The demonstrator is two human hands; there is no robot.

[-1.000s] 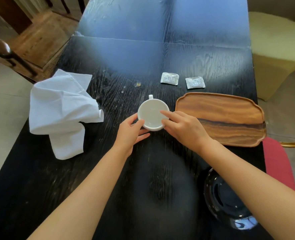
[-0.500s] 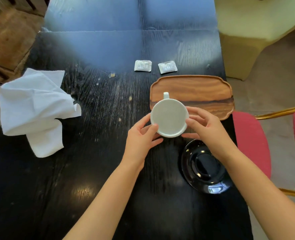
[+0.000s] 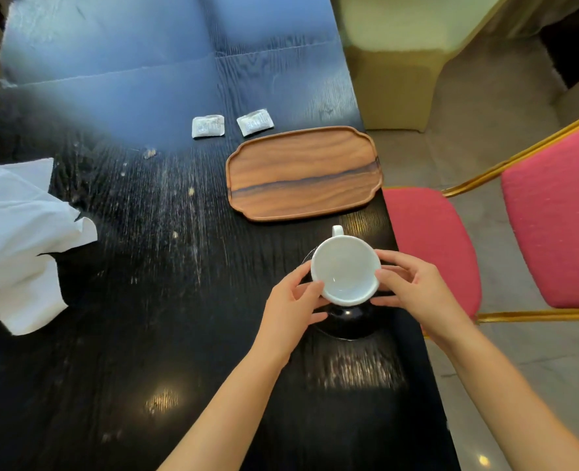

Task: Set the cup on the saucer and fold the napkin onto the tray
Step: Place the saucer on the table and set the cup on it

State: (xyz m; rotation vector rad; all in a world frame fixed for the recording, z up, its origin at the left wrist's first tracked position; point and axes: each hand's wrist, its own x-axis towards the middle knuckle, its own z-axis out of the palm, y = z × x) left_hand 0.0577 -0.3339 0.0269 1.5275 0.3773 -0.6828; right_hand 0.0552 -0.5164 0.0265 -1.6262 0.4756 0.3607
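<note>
I have both hands around the round white ceramic cup (image 3: 345, 270), one on each side, so it stays level and does not tip while it goes over the shiny black round saucer (image 3: 349, 322). My left hand (image 3: 289, 309) reaches in from below with the fingers curled up against the cup's left wall. My right hand (image 3: 413, 290) comes in from the right side, with its fingers pressed on the cup's right wall, so both hands are closed on the cup. The cup's little handle points away from me. I cannot tell if the cup touches the saucer or hangs just over it, because the cup hides most of the dish. I think the cup only needs to settle in the middle of the saucer. A bit farther off lies the brown wooden tray (image 3: 303, 173), with nothing on it. Way off to my left sits the crumpled white cloth napkin (image 3: 19, 239), not folded yet. Just past the tray lie two small white packets (image 3: 208, 126).
</note>
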